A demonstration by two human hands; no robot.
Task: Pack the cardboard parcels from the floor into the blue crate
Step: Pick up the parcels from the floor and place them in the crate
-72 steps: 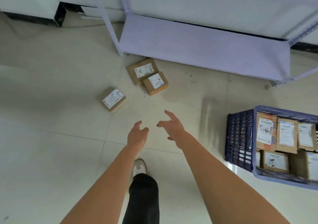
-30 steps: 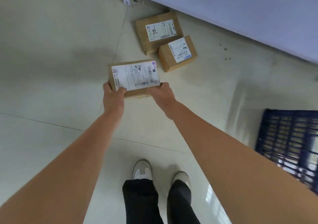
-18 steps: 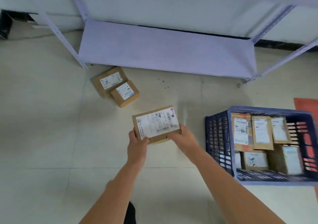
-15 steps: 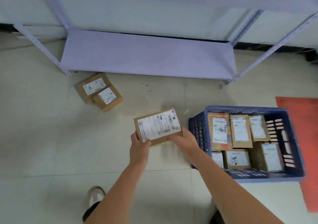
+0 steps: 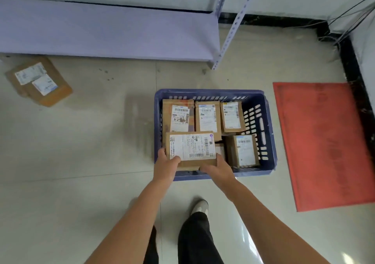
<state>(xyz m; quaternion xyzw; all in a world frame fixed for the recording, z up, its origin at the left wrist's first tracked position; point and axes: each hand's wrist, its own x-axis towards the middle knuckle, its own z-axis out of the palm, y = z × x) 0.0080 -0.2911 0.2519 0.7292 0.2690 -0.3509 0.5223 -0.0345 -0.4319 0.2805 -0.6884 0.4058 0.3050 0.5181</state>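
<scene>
Both hands hold one parcel (image 5: 191, 149) label-up over the near-left corner of the crate (image 5: 265, 126). Left hand (image 5: 165, 167) grips the near-left corner, thumb on the label; right hand (image 5: 218, 169) grips the near-right edge. Packed parcels (image 5: 206, 116) fill the far row and right side. Two floor parcels (image 5: 38, 81) lie well apart, left.

We find no text we can read with confidence. The held parcel (image 5: 190, 149) carries a white shipping label with barcodes and small print, too blurred to make out. The parcels in the blue crate (image 5: 265, 121) and the two floor parcels (image 5: 38, 81) at ten o'clock bear similarly illegible labels.
</scene>
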